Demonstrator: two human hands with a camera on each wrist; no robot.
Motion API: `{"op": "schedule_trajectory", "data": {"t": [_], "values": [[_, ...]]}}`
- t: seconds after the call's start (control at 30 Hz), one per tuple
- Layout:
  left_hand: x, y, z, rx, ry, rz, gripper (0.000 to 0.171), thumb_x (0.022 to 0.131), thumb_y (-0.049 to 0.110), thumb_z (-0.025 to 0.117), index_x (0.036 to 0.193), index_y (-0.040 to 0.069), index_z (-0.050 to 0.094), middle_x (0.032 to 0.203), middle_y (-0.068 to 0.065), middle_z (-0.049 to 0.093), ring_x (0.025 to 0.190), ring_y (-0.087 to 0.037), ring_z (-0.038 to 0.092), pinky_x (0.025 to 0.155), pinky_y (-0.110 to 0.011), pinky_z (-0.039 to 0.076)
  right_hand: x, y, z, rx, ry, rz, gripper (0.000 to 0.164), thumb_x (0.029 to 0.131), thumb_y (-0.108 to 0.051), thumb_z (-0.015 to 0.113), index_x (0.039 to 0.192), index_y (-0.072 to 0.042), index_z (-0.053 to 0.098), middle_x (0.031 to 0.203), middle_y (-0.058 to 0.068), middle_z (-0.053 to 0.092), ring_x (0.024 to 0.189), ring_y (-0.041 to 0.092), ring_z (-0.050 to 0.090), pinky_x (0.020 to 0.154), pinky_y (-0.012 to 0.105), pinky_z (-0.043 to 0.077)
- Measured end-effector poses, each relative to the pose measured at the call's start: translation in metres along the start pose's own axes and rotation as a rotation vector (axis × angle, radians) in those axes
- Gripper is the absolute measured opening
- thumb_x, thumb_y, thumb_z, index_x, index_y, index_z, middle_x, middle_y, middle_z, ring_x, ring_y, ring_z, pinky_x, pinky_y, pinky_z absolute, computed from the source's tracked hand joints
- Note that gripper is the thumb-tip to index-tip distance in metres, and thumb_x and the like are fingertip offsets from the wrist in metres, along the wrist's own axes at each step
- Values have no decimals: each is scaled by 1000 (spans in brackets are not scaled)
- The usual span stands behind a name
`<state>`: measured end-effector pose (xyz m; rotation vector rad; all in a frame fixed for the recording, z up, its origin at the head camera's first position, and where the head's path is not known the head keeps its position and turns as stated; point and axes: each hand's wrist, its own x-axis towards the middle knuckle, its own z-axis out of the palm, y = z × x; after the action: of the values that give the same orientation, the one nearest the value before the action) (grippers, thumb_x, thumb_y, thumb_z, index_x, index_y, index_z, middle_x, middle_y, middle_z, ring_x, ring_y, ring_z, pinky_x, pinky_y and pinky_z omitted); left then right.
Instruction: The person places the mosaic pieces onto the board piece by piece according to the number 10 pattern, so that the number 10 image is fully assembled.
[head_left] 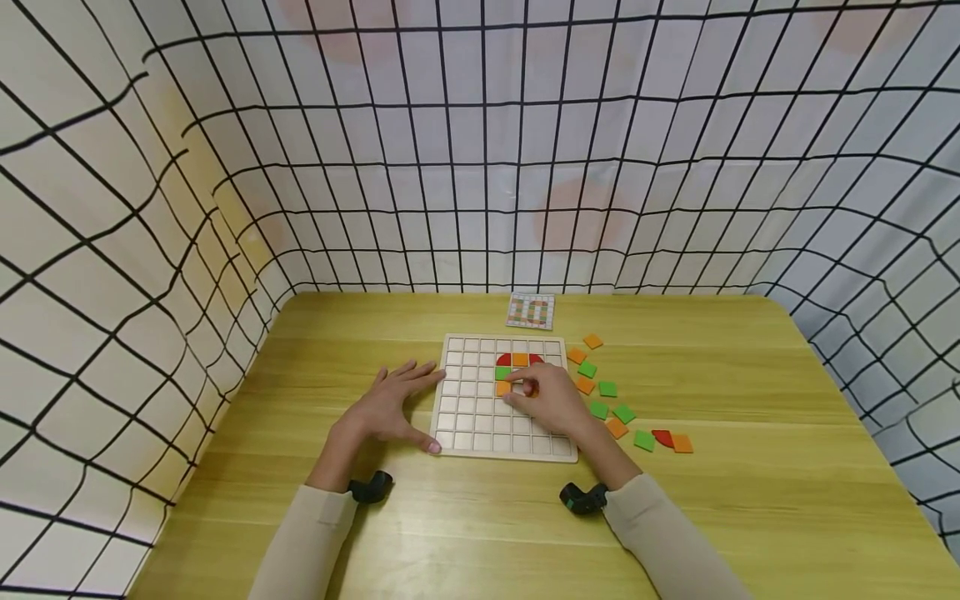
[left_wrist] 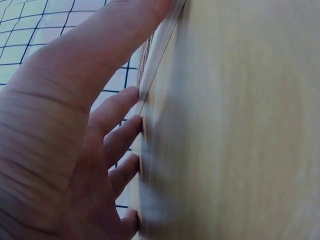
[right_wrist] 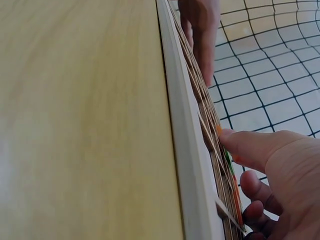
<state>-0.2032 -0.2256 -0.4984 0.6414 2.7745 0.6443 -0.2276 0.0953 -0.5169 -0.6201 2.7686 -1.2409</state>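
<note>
A pale wooden grid board lies on the table in the head view. My left hand is spread at its left side, with the thumb at the near left corner and a fingertip against the edge. Over the board, my right hand pinches an orange square tile between thumb and index finger, down at a grid cell. Just beyond sit a green square tile, a red quarter-round tile and another orange tile. A second red tile is partly hidden by the right hand.
Loose green tiles and orange tiles are scattered right of the board, with one loose red tile. A small pattern card lies behind the board. Black-lined white cloth encloses the wooden table.
</note>
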Motion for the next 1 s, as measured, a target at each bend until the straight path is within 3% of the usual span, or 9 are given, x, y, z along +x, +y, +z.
{"op": "schedule_trajectory", "data": {"t": [0.17,0.43,0.63,1.0], "values": [[1,0,0,-2,1,4,124,58,72,90,162,29,36,171,1,26,161,-35,14,124,-72,1,2,-2,0,-64,8,-1,26,89,-30,82,113,-20,81,71,-6,58,68,14,49,68,29,41],[4,0,0,2,-9,14,124,59,73,89,162,30,36,172,2,25,161,-35,13,124,-71,1,0,-1,0,-73,16,13,26,90,-31,82,113,-20,80,72,-7,58,72,15,49,70,31,41],[4,1,-1,2,-17,8,124,59,73,89,162,29,35,172,1,25,161,-35,13,124,-71,0,-1,0,0,-56,12,18,26,90,-30,81,114,-19,80,73,-7,58,75,15,49,73,31,41],[2,0,-1,-10,-13,5,124,59,70,90,162,28,36,172,0,25,161,-35,12,123,-72,1,-11,3,-13,32,10,11,29,93,-28,79,118,-15,77,81,-2,58,71,16,49,64,28,41]]}}
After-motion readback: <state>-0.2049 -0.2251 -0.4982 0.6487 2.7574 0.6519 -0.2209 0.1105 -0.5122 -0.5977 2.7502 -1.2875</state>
